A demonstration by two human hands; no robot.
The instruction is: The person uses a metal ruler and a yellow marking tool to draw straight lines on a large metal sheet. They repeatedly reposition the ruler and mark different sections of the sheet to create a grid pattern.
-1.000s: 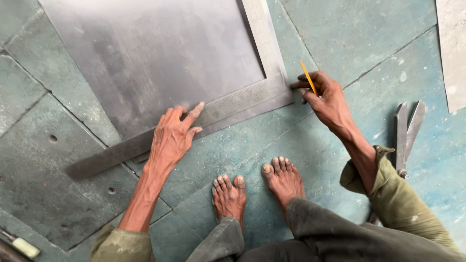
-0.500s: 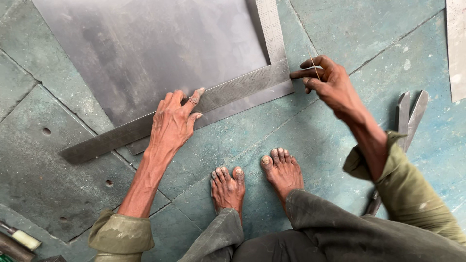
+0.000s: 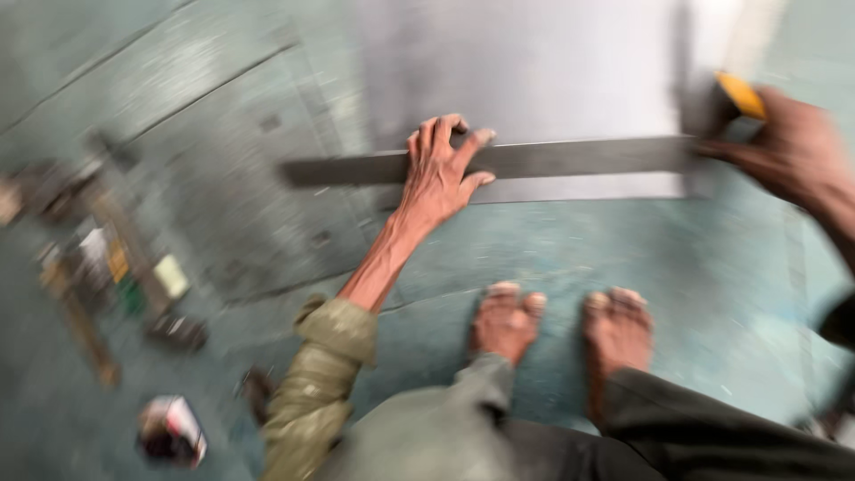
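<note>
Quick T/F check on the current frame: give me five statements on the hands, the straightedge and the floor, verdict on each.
1. The left hand presses flat on the metal straightedge. True.
2. The straightedge lies across a grey sheet. True.
3. The right hand is empty. False: it holds a yellow pencil at the straightedge's right end.
4. The person wears shoes. False: both feet are bare, on the green floor.
5. Loose items lie on the floor at the left. True, though too blurred to tell what they are.
</note>
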